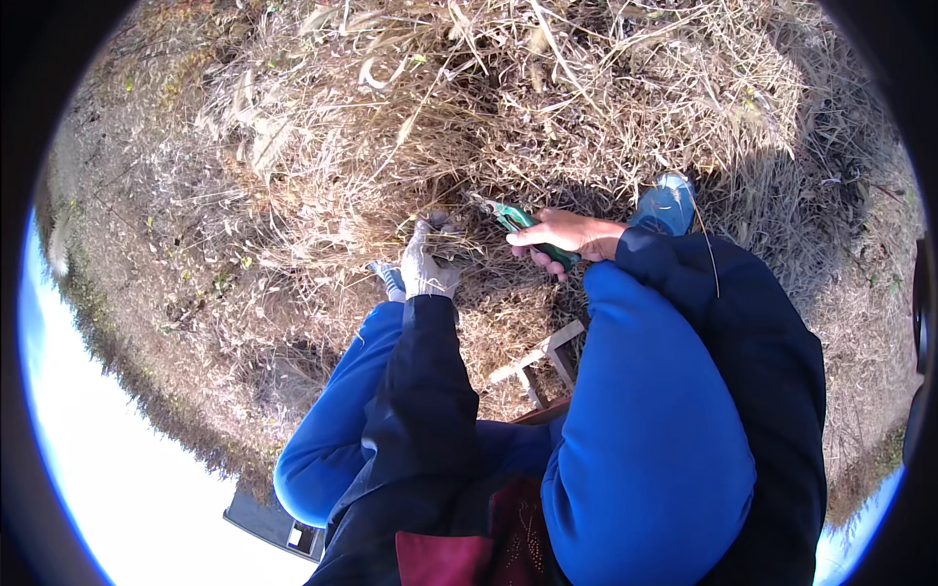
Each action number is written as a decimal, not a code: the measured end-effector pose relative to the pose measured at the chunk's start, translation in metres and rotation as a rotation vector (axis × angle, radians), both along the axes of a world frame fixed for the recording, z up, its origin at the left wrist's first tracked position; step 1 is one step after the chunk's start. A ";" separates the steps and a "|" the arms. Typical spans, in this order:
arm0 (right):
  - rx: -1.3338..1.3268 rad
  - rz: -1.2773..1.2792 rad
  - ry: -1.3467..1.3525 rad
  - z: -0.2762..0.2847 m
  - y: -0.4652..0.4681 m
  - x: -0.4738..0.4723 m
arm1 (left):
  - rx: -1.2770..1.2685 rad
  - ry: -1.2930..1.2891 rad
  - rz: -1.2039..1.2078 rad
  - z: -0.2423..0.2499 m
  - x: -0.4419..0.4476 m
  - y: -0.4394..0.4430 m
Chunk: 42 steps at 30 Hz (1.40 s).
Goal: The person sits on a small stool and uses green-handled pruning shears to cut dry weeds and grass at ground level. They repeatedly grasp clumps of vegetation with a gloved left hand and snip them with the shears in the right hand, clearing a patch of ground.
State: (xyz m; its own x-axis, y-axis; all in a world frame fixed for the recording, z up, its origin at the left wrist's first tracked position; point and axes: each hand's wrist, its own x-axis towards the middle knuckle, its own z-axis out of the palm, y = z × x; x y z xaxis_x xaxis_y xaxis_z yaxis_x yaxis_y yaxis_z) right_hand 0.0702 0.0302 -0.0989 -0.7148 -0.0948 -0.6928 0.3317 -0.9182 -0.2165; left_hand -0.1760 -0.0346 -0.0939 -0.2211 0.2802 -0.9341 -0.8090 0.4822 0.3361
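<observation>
My right hand [563,233], bare, is wrapped around green-handled pruning shears [516,215]. Their metal tip points up and left into the dry grass [410,157]; whether the blades are apart is too small to tell. Just left of that tip, my left hand [431,267] wears a pale knit glove with greyish, soiled fingers. It is closed around some dry grass stems low to the ground, and strands partly hide the fingertips. A small gap lies between the glove and the shears.
Between my blue-trousered legs stands a wooden frame [546,353], perhaps part of a low stool. A blue shoe [663,206] rests beyond my right wrist, and another shoe [388,277] shows beside the glove. A long straw [707,238] crosses my right sleeve. A dark building [267,518] appears lower left.
</observation>
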 end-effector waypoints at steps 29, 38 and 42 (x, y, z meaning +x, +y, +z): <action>0.459 0.067 -0.023 0.002 0.045 -0.035 | -0.058 0.047 -0.065 -0.003 -0.001 0.003; 0.322 0.193 0.086 -0.012 0.015 -0.020 | 0.028 -0.041 0.143 -0.014 -0.014 -0.016; 0.131 0.299 0.077 -0.009 0.004 -0.012 | 0.096 -0.028 0.255 -0.014 -0.017 -0.025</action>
